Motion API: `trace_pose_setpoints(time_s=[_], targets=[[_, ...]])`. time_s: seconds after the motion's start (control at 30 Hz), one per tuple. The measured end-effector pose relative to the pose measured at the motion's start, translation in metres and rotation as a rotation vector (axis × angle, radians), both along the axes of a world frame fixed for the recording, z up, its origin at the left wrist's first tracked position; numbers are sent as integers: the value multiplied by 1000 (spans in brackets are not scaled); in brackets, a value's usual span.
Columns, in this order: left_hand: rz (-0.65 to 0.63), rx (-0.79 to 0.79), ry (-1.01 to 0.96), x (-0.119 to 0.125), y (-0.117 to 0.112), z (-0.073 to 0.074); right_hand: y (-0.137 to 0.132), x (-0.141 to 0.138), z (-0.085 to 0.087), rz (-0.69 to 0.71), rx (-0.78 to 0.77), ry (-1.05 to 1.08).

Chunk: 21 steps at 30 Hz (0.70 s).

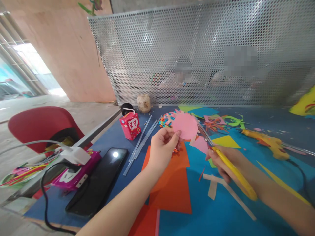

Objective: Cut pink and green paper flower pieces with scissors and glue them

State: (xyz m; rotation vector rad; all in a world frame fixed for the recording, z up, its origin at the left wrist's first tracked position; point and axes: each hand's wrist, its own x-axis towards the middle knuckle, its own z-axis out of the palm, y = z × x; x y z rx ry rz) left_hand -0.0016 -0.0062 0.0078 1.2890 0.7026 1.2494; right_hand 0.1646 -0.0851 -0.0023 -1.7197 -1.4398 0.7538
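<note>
My left hand (164, 144) pinches the lower left edge of a round pink paper disc (185, 125), held up over the table. In my right hand (222, 160) is a pair of scissors (227, 165) with yellow handles. Their metal blades point up and left, close against the disc's right edge; whether they touch it I cannot tell. Below the disc lie orange paper sheets (172, 186) and a big blue sheet (211, 213). A pink scrap (199, 144) and a yellow piece (226, 141) rest near the scissors. Behind the disc is a pile of small coloured paper bits (166, 118).
A yellow glue gun (268, 144) lies at right, several clear glue sticks (141, 141) at left. A red drink carton (130, 125), a jar (144, 103), a black phone (98, 182) and a purple power strip (76, 173) with cables stand leftward. A perforated metal screen (197, 39) closes the back.
</note>
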Motion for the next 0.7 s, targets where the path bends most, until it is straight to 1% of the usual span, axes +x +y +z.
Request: trace_pose_setpoints(time_s=[0.3, 0.47, 0.57, 0.7], targets=[[13, 6, -44, 0, 3, -1, -3, -4, 5, -70, -58, 53], [25, 18, -44, -1, 5, -2, -2, -3, 5, -94, -80, 95], [64, 31, -32, -1, 7, -3, 0, -2, 4, -95, -117, 120], [154, 65, -17, -1, 11, -3, 0, -4, 2, -90, -111, 28]])
